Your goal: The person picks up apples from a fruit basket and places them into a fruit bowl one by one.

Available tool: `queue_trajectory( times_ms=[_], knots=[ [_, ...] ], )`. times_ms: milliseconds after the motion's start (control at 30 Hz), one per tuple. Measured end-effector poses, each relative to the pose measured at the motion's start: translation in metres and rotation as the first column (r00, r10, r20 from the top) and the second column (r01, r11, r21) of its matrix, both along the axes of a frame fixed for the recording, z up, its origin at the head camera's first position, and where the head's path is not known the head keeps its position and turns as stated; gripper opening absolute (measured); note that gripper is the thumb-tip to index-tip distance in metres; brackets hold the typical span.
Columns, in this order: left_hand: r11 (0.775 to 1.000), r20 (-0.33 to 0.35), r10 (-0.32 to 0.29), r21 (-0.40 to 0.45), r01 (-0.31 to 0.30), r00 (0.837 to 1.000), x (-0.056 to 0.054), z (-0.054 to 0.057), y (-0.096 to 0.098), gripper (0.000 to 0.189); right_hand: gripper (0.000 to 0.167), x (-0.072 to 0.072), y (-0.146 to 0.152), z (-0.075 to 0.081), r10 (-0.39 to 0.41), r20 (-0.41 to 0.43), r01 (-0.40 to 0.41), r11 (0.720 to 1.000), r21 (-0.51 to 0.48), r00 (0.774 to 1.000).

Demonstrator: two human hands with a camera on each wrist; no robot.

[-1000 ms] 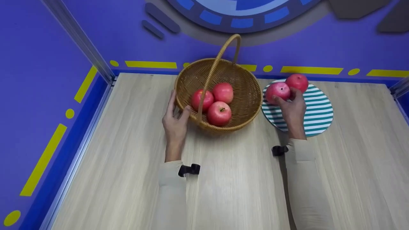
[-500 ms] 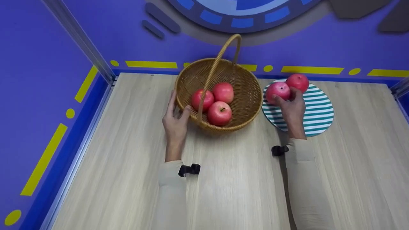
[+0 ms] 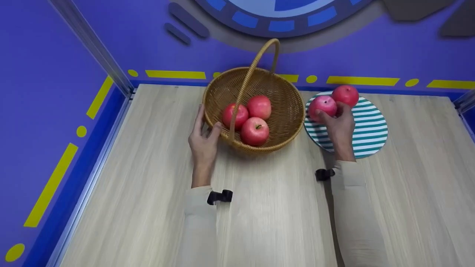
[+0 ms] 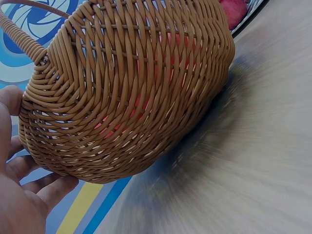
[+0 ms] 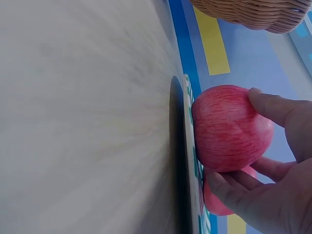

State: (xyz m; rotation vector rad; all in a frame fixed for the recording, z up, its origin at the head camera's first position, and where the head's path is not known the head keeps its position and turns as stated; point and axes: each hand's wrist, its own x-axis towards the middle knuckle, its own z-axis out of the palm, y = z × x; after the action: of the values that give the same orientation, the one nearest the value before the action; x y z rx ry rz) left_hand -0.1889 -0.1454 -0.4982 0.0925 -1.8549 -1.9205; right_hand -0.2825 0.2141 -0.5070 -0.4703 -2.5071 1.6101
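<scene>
My left hand (image 3: 204,146) rests against the outside left of a brown wicker basket (image 3: 285,111), its fingers fairly straight and its thumb near the rim. The left wrist view shows those fingers along the woven wall (image 4: 141,83). Three red apples (image 3: 255,131) lie together inside the basket, under its arched handle (image 3: 246,79). At the right, my right hand (image 3: 340,128) grips a pinkish-red apple (image 3: 321,105) between thumb and fingers; in the right wrist view this apple (image 5: 231,127) sits against the plate. Another red apple (image 3: 346,95) lies right behind it, partly hidden in that view.
A round green-and-white striped plate (image 3: 371,129) lies just right of the basket on the light wooden table (image 3: 267,218). A blue-purple panel (image 3: 122,37) stands along the back, and another (image 3: 37,111) borders the left side.
</scene>
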Motion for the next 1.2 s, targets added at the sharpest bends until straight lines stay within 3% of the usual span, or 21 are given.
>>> queue_trajectory(
  times_ms=[333,600,867,1200],
  knots=[
    [1.0,-0.002,-0.001,0.012,0.001,1.0,0.0,0.001,0.0,0.07,0.079,0.002,0.0,0.008,0.0,0.016,0.0,1.0,0.029,1.0],
    [1.0,0.001,-0.009,0.026,0.009,1.0,0.001,0.002,0.0,0.07,0.078,0.007,0.003,0.026,-0.023,0.011,0.022,0.996,0.087,1.0],
    [1.0,-0.001,-0.011,0.006,0.011,1.0,0.002,0.001,0.0,0.071,0.078,0.014,-0.002,0.04,0.013,-0.101,-0.007,0.998,0.064,0.995],
    [1.0,0.001,-0.012,0.021,0.012,1.0,0.001,0.001,0.0,0.07,0.075,0.023,-0.012,0.059,0.084,-0.145,-0.075,0.995,0.071,0.986]
  ],
)
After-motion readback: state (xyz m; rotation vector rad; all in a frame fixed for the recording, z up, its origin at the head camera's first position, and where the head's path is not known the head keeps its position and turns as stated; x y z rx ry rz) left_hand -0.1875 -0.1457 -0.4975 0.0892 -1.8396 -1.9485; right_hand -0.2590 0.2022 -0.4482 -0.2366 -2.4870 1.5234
